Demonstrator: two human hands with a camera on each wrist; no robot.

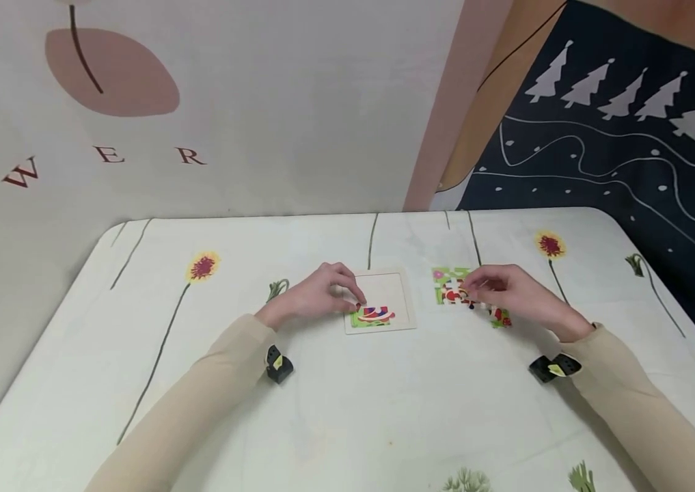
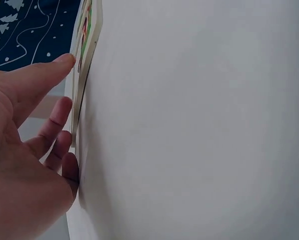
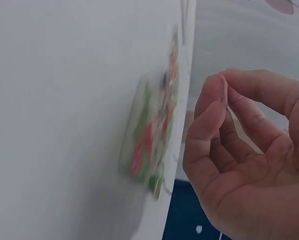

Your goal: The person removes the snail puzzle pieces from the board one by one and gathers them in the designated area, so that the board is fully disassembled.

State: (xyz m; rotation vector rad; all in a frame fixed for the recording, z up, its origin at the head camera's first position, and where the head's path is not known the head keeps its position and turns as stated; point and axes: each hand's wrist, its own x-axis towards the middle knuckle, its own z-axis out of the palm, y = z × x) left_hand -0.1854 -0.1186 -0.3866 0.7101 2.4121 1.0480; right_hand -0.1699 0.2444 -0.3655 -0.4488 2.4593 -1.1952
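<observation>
My left hand (image 1: 326, 292) rests at the left side of a pale, square puzzle board (image 1: 411, 321). Its thumb (image 2: 59, 67) lies along the board's edge in the left wrist view, with the other fingers loosely bent below. Joined puzzle pieces (image 1: 374, 315) in green, red and blue lie along the board's near edge. My right hand (image 1: 510, 292) hovers over loose puzzle pieces (image 1: 445, 275) beside the board and partly hides them. In the right wrist view its thumb and forefinger come together at the tips, with no piece showing between them.
A white tablecloth (image 1: 347, 410) with printed flowers covers the table. Behind it hangs a pale printed cloth (image 1: 298, 116), and a dark blue cloth with white trees (image 1: 618, 150) hangs at the right. Dark wrist devices (image 1: 279, 364) sit on both sleeves.
</observation>
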